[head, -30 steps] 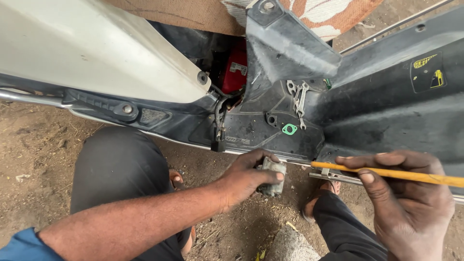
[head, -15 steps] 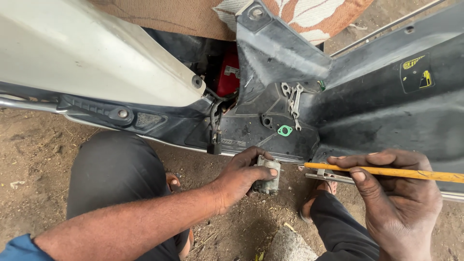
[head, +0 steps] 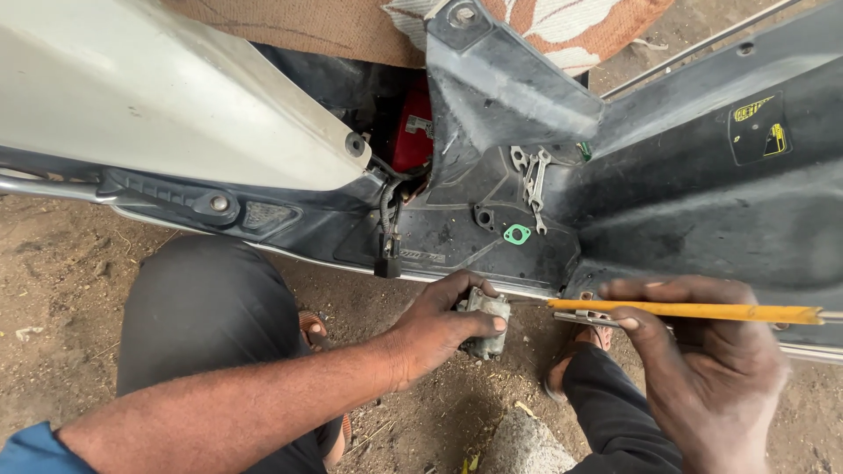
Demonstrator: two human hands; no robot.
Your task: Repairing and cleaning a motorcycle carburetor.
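Note:
My left hand (head: 439,325) is closed around a small grey metal engine part (head: 485,321), held low over the dirt just below the edge of a scooter's black floorboard (head: 439,241). My right hand (head: 702,369) grips a long yellow-handled tool (head: 694,311) that lies level, its thin metal tip pointing left toward the grey part. A green gasket (head: 517,233) and a couple of small spanners (head: 531,180) rest on the floorboard above my hands.
The scooter's white side panel (head: 149,96) fills the upper left and its dark body panel (head: 720,193) the right. A red part (head: 411,132) shows in the gap between them. My knees (head: 206,307) rest over brown dirt ground (head: 53,298). A stone (head: 522,443) lies between my legs.
The view has drifted slightly. My left hand has turned the grey part a little, and my right hand has brought the yellow tool's tip closer to it.

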